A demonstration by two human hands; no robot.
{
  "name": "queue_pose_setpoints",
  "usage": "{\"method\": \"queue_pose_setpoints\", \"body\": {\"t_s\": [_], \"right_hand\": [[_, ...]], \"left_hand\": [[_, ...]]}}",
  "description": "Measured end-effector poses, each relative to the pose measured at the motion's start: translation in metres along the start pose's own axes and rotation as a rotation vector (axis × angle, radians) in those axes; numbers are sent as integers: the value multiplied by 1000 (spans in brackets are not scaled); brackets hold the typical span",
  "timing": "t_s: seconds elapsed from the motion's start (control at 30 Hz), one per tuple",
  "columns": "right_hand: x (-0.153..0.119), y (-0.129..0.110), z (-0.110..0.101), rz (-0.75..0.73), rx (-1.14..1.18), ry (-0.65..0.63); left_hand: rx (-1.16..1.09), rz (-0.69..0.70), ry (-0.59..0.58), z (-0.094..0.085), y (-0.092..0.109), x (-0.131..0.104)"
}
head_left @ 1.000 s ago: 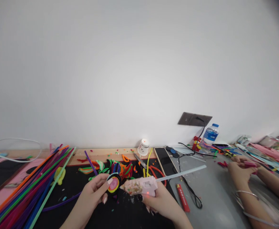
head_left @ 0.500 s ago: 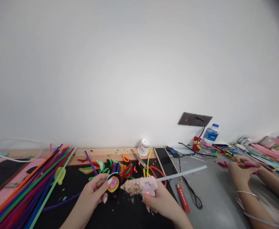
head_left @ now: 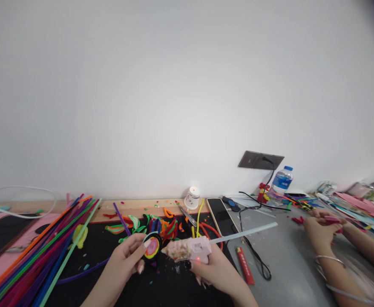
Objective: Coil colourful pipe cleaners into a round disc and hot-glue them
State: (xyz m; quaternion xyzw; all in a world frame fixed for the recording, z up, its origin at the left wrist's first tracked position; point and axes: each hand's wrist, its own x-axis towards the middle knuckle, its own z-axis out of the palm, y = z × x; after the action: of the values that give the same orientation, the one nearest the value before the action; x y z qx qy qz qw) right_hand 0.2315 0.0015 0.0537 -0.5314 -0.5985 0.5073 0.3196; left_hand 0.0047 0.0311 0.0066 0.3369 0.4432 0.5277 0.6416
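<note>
Between the thumb and fingers of my left hand [head_left: 128,258] is a round coil of pipe cleaners [head_left: 152,247], pink in the middle with yellow and black rings around it. My right hand [head_left: 214,270] is wrapped round a pale pink hot glue gun [head_left: 187,249] with a small red light lit. Its nozzle points left and sits close to the coil's right edge; whether they touch I cannot tell. A long translucent glue stick [head_left: 244,233] sticks out of the gun's back end. Behind both hands lies a heap of bent, colourful pipe cleaners [head_left: 163,227].
Long pipe cleaners [head_left: 43,247] fan out at left. A paper cup [head_left: 192,198], scissors [head_left: 187,214], a phone [head_left: 222,216] and a red lighter [head_left: 245,265] lie nearby. A black cable [head_left: 257,256] runs to the wall socket. At right, another person's hands [head_left: 323,226] hold something pink.
My hands, the coil and the glue gun stay in nearly the same place. The other person's hands at right shift slightly.
</note>
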Motion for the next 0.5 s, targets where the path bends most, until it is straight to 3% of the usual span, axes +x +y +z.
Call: {"method": "queue_pose_setpoints", "body": {"t_s": [0.27,0.5], "right_hand": [[-2,-2,2,17,-5,-32],[1,2,-2,-12,-3,38]], "left_hand": [[21,7,4,0,-2,1],[27,1,1,1,1,-1]]}}
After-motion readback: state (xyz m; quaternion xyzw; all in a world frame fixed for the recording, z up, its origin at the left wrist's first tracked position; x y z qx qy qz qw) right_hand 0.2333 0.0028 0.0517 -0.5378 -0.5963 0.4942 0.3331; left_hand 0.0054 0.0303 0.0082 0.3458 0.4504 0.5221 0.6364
